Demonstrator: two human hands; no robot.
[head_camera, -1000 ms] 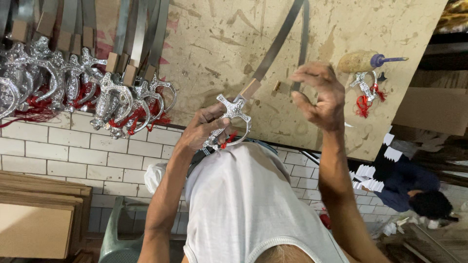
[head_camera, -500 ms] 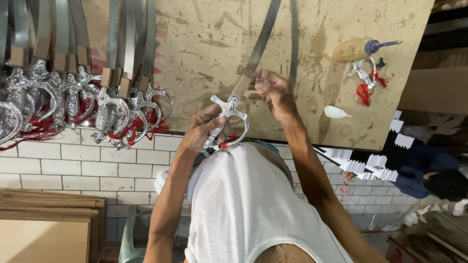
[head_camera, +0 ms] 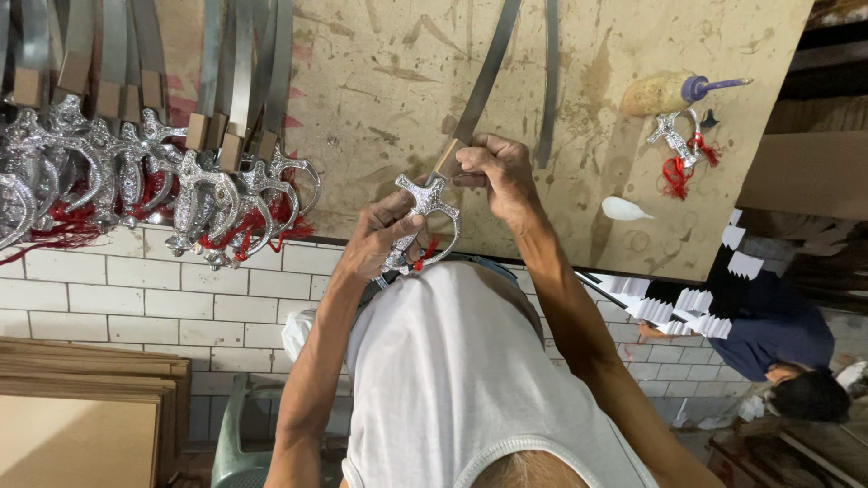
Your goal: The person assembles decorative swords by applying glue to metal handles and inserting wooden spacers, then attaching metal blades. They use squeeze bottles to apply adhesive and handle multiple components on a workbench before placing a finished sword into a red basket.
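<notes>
Row of finished swords point(head_camera: 154, 172) w/ silver hilts & red tassels lies at left of the worn wooden surface point(head_camera: 380, 81). Glue bottle point(head_camera: 674, 90) w/ purple nozzle at right, a loose silver hilt point(head_camera: 674, 136) w/ red tassel just beside it. White tiled wall point(head_camera: 136, 298) below. Cardboard stack point(head_camera: 81, 407) bottom left. Another person in dark blue point(head_camera: 768, 330) at right, near white paper pieces point(head_camera: 687, 303).

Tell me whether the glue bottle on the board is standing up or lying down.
Lying down. The glue bottle rests on its side on the wooden board, its purple nozzle pointing sideways, beside a loose silver hilt.
</notes>
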